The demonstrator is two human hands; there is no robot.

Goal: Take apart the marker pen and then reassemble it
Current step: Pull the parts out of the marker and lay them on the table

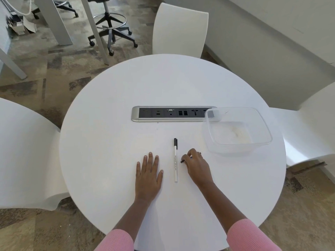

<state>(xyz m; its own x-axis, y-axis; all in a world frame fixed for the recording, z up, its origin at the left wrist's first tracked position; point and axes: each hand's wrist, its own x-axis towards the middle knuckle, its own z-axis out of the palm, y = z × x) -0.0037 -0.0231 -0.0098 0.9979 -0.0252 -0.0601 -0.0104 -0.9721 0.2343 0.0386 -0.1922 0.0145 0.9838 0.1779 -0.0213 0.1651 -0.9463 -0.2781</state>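
A slim white marker pen (175,162) with a black cap at its far end lies on the round white table (108,124), pointing away from me. My left hand (148,173) rests flat on the table, fingers spread, a little left of the pen and not touching it. Just right of the pen, my right hand (196,163) is curled with its fingertips pinching a small black piece (182,161). Most of that piece is hidden under the fingers, and I cannot tell which part of the pen it is.
A clear plastic container (237,131) stands at the right of the table, overlapping the end of a silver and black socket strip (172,114) set into the tabletop. White chairs (179,29) surround the table.
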